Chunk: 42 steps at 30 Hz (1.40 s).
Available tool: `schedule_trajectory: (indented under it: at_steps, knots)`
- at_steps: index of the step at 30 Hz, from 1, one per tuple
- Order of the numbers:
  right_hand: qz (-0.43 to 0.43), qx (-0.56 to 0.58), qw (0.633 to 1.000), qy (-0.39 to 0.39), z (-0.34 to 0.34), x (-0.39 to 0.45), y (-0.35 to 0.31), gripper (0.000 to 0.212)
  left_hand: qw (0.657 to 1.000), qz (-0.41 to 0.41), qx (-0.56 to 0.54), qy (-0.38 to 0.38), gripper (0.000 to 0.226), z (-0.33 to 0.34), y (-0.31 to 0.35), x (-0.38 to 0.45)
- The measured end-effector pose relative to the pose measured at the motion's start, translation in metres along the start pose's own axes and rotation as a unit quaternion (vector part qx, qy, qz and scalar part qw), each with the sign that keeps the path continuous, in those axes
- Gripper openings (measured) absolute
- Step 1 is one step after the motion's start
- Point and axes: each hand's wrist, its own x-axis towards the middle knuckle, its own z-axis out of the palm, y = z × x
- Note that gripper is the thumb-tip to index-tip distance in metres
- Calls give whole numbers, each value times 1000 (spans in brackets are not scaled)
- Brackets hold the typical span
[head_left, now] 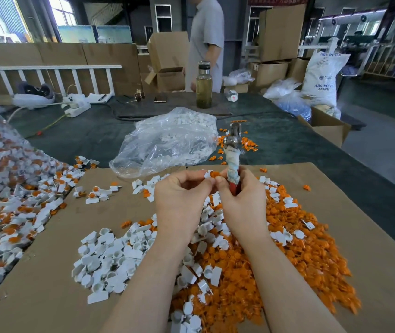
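While the left hand (179, 200) pinches a small white plastic clip with an orange plug (212, 174) above the cardboard-covered worktop (47, 272), the right hand (243, 203) touches it and grips a cloth-wrapped, red-handled metal hammer (232, 162).

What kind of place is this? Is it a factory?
Probably a factory or assembly workshop: heaps of orange plastic parts and white plastic parts cover the cardboard, a sack marked ABS resin stands behind, and cardboard boxes are stacked around. The right hand grips a hammer; the left hand pinches one part.
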Motion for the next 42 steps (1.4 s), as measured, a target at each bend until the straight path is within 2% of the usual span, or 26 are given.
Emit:
schedule_trajectory:
  at_steps: [23,28,32,37,42]
  knots:
    - [-18,-25,999,10,-1,0,0,7,995,49,81,-4,12,0,-7,3]
    - [-7,1,1000,-1,0,2,0,5,997,46,55,4,14,1,-7,3]
    - [-1,15,999,-41,1,2,-1,5,997,51,45,22,21,-1,-7,4]
    - [9,11,997,-81,-1,3,-4,7,997,49,46,29,14,-5,-9,8]
    - [59,57,976,-202,-18,8,-7,11,999,33,23,24,9,-11,-11,13]
